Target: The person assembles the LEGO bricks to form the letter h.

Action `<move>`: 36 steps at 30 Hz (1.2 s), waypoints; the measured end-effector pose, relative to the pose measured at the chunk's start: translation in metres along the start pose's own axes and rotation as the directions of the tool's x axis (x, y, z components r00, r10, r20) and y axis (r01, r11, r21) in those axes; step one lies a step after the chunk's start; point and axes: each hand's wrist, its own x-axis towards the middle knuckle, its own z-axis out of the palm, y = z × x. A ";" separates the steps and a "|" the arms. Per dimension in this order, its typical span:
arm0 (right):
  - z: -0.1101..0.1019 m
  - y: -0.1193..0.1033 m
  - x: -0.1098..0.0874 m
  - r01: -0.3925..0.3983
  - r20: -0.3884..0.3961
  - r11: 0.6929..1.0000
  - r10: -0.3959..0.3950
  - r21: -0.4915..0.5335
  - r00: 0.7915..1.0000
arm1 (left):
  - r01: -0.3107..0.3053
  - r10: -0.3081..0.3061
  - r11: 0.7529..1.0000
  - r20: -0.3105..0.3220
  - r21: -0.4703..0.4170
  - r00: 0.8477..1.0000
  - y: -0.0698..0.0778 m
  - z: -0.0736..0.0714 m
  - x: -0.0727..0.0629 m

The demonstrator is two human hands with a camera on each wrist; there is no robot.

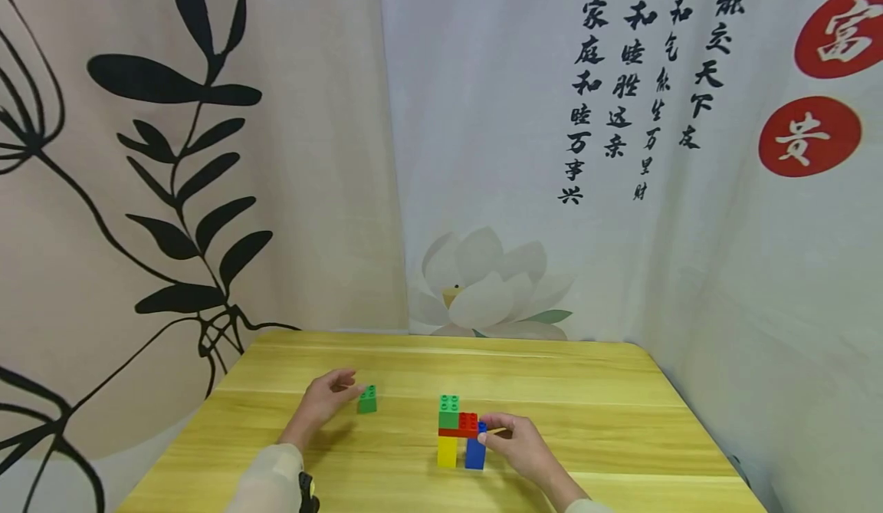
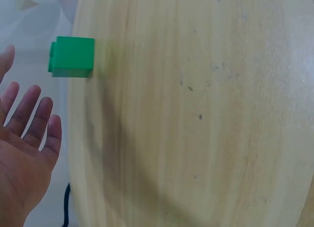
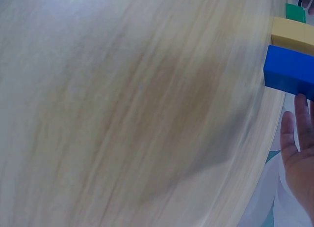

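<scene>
A small brick structure stands on the table: a yellow block (image 1: 447,452) and a blue block (image 1: 475,455) upright beneath a flat red piece (image 1: 451,432), topped by a green brick (image 1: 449,419) and a red brick (image 1: 467,422). At its right side my right hand (image 1: 520,444) pinches the upper end of the blue block between thumb and index finger. Its fingers reach this blue block (image 3: 287,70) in the right wrist view too. A separate green brick (image 1: 368,400) stands to the left. Beside it my left hand (image 1: 327,402) hovers, fingers spread loosely and apart from the brick (image 2: 73,57) in the left wrist view.
A wood-grain table (image 1: 607,390) lies under everything. Behind it hangs a printed curtain (image 1: 331,152) with dark leaves, a lotus and writing. A dark band (image 1: 307,494) is on the left wrist.
</scene>
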 end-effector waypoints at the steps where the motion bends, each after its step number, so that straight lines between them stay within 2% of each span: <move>1: 0.000 0.000 0.000 0.002 0.000 1.000 -0.002 0.000 1.000 | 0.002 -0.002 1.000 0.002 0.004 1.000 -0.002 0.000 0.000; 11: 0.002 0.000 0.001 0.008 0.001 1.000 -0.008 -0.010 1.000 | 0.033 -0.033 0.999 0.008 0.018 0.999 -0.013 0.006 0.003; 22: 0.003 -0.001 0.000 0.007 -0.009 1.000 -0.007 -0.016 1.000 | 0.024 -0.025 0.999 0.021 0.021 0.999 -0.024 0.013 0.007; 36: 0.001 0.001 0.000 0.000 -0.021 1.000 -0.001 -0.020 1.000 | 0.037 -0.037 0.999 0.035 0.014 0.999 -0.025 0.016 0.007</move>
